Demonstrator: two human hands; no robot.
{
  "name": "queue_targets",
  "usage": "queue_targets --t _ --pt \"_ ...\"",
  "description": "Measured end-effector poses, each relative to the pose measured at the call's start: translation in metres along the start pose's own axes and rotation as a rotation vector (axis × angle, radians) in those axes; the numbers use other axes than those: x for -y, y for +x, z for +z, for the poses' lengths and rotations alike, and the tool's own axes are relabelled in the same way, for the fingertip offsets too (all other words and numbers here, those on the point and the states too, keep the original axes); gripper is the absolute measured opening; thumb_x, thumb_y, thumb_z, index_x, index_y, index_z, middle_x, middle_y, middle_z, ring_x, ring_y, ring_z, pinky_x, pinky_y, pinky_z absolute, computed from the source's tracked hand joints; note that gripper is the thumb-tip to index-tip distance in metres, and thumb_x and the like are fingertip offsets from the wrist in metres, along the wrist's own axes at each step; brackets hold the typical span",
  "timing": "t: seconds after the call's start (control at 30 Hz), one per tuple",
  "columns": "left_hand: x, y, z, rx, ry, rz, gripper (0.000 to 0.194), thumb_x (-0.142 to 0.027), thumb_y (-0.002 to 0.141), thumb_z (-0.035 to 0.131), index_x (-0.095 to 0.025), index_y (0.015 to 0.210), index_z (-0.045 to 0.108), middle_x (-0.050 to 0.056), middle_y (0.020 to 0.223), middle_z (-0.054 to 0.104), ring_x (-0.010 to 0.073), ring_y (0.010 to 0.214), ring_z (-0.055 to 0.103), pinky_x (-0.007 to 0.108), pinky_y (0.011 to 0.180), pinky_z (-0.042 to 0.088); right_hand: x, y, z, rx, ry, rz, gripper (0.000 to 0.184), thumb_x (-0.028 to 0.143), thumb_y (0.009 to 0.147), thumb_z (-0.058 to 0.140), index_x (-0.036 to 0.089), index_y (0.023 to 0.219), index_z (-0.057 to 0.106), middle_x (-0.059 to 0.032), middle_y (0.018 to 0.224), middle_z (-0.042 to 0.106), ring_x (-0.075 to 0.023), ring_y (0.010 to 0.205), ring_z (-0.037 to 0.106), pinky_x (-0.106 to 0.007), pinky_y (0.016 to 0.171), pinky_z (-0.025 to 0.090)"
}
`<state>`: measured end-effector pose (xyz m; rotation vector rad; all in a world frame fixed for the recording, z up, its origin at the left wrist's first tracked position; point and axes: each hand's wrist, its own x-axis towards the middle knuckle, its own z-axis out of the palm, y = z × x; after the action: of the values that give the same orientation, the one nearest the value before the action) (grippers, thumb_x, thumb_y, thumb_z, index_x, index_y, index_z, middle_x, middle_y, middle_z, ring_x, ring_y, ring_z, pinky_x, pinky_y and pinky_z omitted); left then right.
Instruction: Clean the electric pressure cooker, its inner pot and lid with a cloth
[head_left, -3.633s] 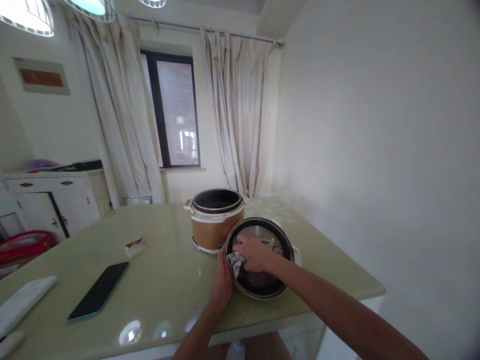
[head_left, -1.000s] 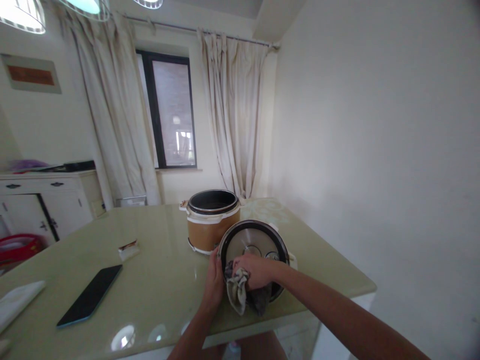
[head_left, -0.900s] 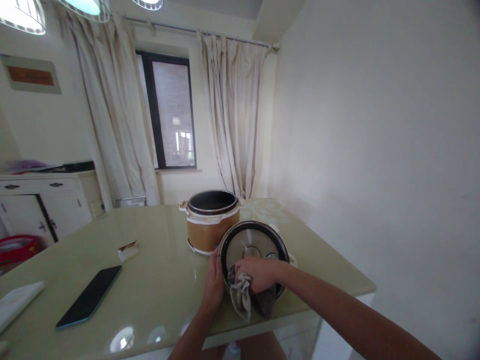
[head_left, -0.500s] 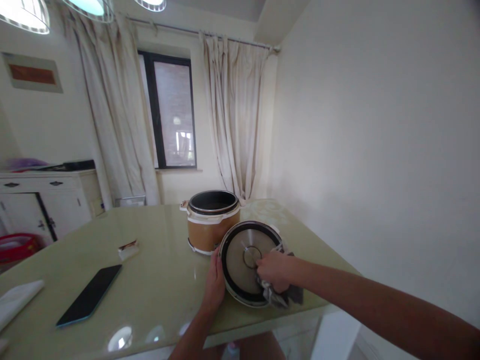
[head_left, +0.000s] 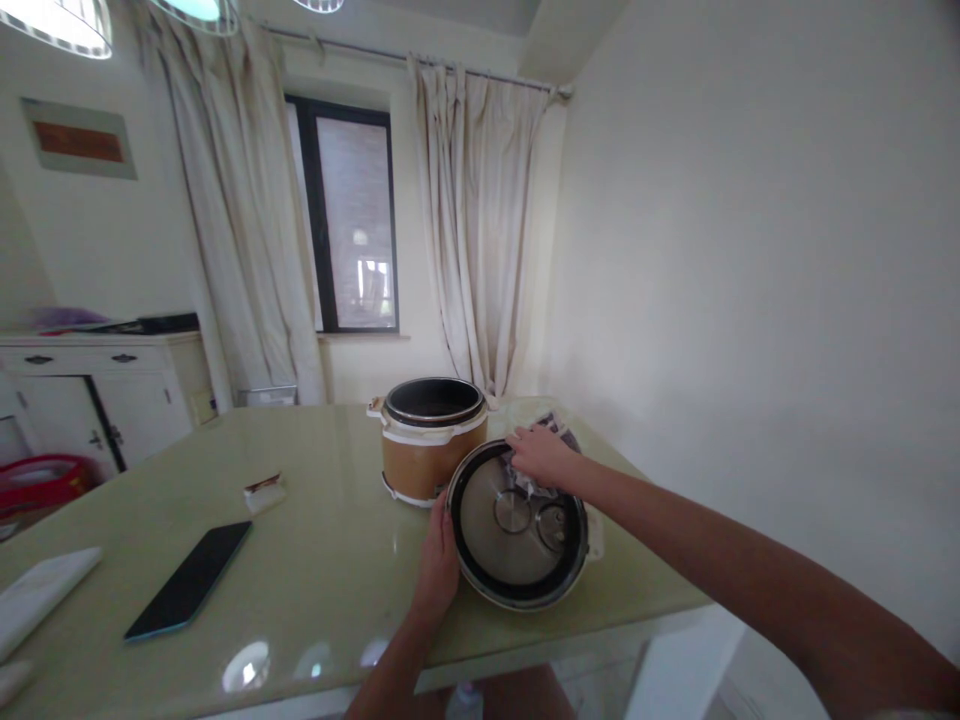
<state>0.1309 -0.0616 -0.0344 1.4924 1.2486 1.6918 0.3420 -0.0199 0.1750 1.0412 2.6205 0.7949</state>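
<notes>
A round pressure cooker lid stands tilted on the table, its metal inner side and black sealing ring facing me. My left hand grips the lid's left edge. At the lid's upper rim, my right hand is closed on a crumpled grey patterned cloth and presses it against the inner side. Just behind the lid sits the brown and white cooker body, uncovered, with a dark pot inside.
The glossy green table carries a dark phone, a small white and brown packet and a white object to the left. A plain wall rises on the right. Under the table edge a bottle top shows.
My right hand and the cloth have moved from the lid's lower right up to its upper rim, uncovering the valve area. My left hand keeps its hold on the lid.
</notes>
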Motion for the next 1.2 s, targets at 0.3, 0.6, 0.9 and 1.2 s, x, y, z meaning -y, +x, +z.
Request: queue_targets --t 0.3,0.6,0.9,1.2 --pt "0.003 0.000 0.001 0.009 0.030 -0.027 0.060 -0.055 0.108 0.033 -0.017 0.149 0.053 0.016 0.153 0.060 0.0271 0.146 0.053 0.047 0.124 0.041 0.040 0.050 0.009 -0.518 -0.130 -0.578 0.022 0.022 0.104 0.056 0.020 0.094 0.075 -0.0090 0.114 0.068 -0.0240 0.102 0.055 -0.039 0.080 0.042" --pt "-0.009 -0.003 0.000 0.007 0.004 0.025 0.054 -0.051 0.109 0.031 -0.021 0.147 0.053 0.014 0.153 0.059 0.0251 0.145 0.052 0.048 0.124 0.041 -0.008 0.002 0.013 -0.084 -0.026 -0.023 0.024 0.021 0.083 0.076 0.017 0.107 0.077 -0.0169 0.132 0.064 -0.0341 0.119 0.058 -0.042 0.091 0.052" --pt "-0.013 -0.005 0.001 0.028 -0.005 0.021 0.054 -0.055 0.109 0.030 -0.021 0.145 0.051 0.013 0.149 0.061 0.0253 0.143 0.054 0.049 0.123 0.040 0.022 -0.052 -0.008 0.388 0.241 0.323 0.040 0.022 0.076 0.071 0.012 0.114 0.079 -0.0246 0.118 0.073 -0.0392 0.100 0.075 -0.044 0.076 0.061" --pt "-0.015 -0.004 0.001 0.026 -0.013 0.017 0.051 -0.053 0.109 0.031 -0.021 0.143 0.052 0.014 0.145 0.063 0.0260 0.140 0.056 0.051 0.123 0.040 0.066 -0.037 -0.002 0.434 0.397 -0.011 0.034 0.027 0.069 0.071 0.014 0.098 0.084 -0.0186 0.094 0.080 -0.0351 0.089 0.077 -0.040 0.075 0.058"
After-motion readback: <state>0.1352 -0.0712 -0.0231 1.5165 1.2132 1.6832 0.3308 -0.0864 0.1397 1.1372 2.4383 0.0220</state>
